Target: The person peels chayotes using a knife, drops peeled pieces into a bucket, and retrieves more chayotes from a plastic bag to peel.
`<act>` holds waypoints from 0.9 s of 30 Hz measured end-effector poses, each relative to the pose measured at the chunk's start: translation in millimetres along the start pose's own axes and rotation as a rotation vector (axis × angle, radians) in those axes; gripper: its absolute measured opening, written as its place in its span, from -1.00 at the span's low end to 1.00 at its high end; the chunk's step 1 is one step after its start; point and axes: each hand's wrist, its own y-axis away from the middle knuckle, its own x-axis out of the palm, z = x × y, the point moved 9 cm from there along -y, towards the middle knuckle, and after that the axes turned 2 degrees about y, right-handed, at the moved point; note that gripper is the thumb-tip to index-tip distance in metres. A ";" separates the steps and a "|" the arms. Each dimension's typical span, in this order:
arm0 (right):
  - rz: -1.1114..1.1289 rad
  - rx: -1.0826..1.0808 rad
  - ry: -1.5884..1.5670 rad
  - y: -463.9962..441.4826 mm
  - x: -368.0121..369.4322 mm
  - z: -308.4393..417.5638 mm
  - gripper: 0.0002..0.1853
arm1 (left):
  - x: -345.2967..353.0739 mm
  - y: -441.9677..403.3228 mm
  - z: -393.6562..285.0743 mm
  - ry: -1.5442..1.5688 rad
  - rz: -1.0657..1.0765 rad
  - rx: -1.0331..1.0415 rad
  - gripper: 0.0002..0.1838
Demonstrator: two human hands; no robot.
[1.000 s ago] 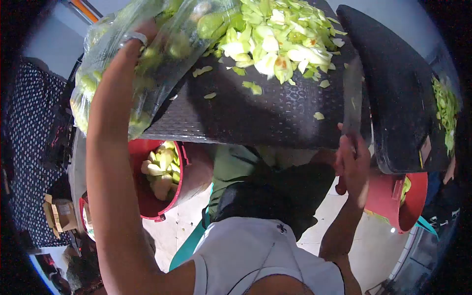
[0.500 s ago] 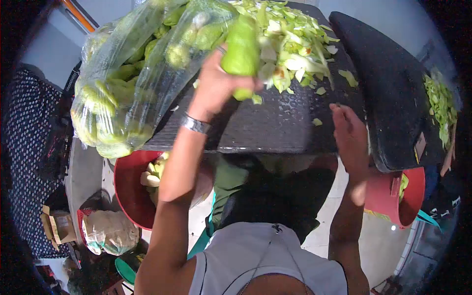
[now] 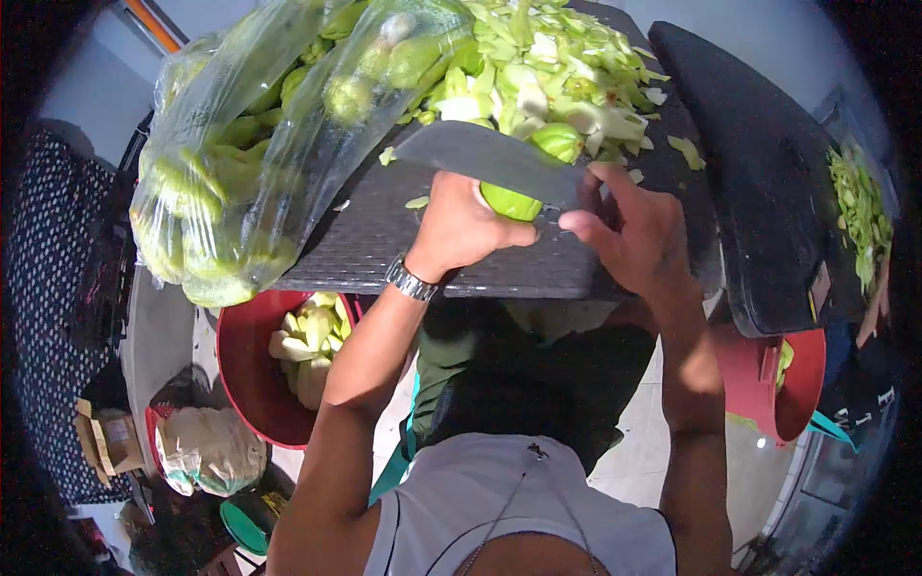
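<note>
Two bare hands are close together above a dark, textured table: the left hand is wrapped around the lower end of a bright-green, oblong, smooth-skinned vegetable, and the right hand is closed at the handle end of a broad, grey metal knife, its fingers hiding the handle. The vegetable is held near the table's front edge, with the blade crossing in front of its middle; whether the edge touches the skin cannot be told. The gravest danger, in my judgement, is a cut to the left hand, since its fingers are partly hidden behind the blade; moist, slick skin could let the edge skid or the vegetable twist in the grip. The blade's tip also points towards a bulging, clear plastic bag of green vegetables, so too wide a swing might snag the film and tear it. That bag overhangs the table's left side, and a knock could tip its load towards the round, red plastic bucket below. A loose heap of pale-green peelings lies just beyond the vegetable, where a careless sweep could scatter pieces onto the floor.
</note>
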 end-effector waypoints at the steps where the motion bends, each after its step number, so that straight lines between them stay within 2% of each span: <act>1: -0.011 -0.024 -0.014 -2.8 1.9 4.0 -0.45 | -2.9 3.3 3.1 0.029 -0.008 -0.030 -0.43; 3: -0.033 -0.072 -0.043 -7.7 6.0 12.0 -0.45 | -7.4 10.1 10.1 0.088 -0.025 -0.088 -0.42; 6: 0.088 0.073 -0.058 -23.6 26.6 -26.0 -0.42 | -28.1 19.4 23.7 -0.023 -0.095 -0.247 -0.41; 7: 0.099 0.188 -0.018 -28.2 30.2 -55.0 -0.40 | -36.7 20.4 24.6 -0.055 -0.088 -0.356 -0.42; 8: 0.099 0.299 0.023 -31.9 31.5 -86.3 -0.36 | -44.4 20.3 28.5 -0.013 -0.106 -0.343 -0.41; 10: 0.088 0.236 -0.045 -34.7 31.4 -112.9 -0.33 | -54.8 24.7 38.9 0.080 -0.151 -0.328 -0.38; 12: 0.083 0.259 -0.100 -28.8 33.2 -116.6 -0.37 | -45.8 27.7 62.4 0.456 -0.128 -0.560 -0.37; 14: 0.043 0.351 -0.137 -26.2 28.2 -107.4 -0.47 | -39.1 20.1 70.0 0.622 -0.097 -0.581 -0.44; 16: 0.055 0.404 -0.167 -24.5 30.8 -110.3 -0.43 | -58.7 2.9 52.0 1.194 -0.432 -0.340 -0.34; 17: 0.070 0.440 -0.186 -18.1 34.1 -112.6 -0.41 | -63.2 0.9 35.6 1.448 -0.439 -0.281 -0.09; 18: 0.098 0.464 -0.179 -8.7 35.1 -111.7 -0.37 | -74.4 2.4 31.6 1.414 -0.525 -0.178 -0.02; 20: 0.125 0.473 -0.157 -9.8 25.8 -108.3 -0.28 | -39.8 13.0 29.1 1.640 0.115 -0.204 -0.05; 21: 0.117 0.491 -0.185 -9.7 23.7 -108.1 -0.30 | -29.8 23.7 34.2 1.559 -0.075 -0.453 -0.14; 22: 0.116 0.515 -0.215 -6.3 23.9 -108.3 -0.32 | -28.6 27.7 36.0 1.944 0.049 -0.332 -0.21; 24: 0.120 0.497 -0.244 0.4 23.5 -102.4 -0.36 | -28.4 36.5 47.9 1.528 -0.087 -0.414 -0.24; 26: 0.126 0.394 -0.245 -0.4 23.6 -84.6 -0.42 | -17.1 38.7 45.7 1.387 -0.021 -0.482 -0.26; 27: 0.119 0.407 -0.251 1.2 24.5 -79.4 -0.44 | -14.7 41.0 46.7 1.238 -0.053 -0.552 -0.33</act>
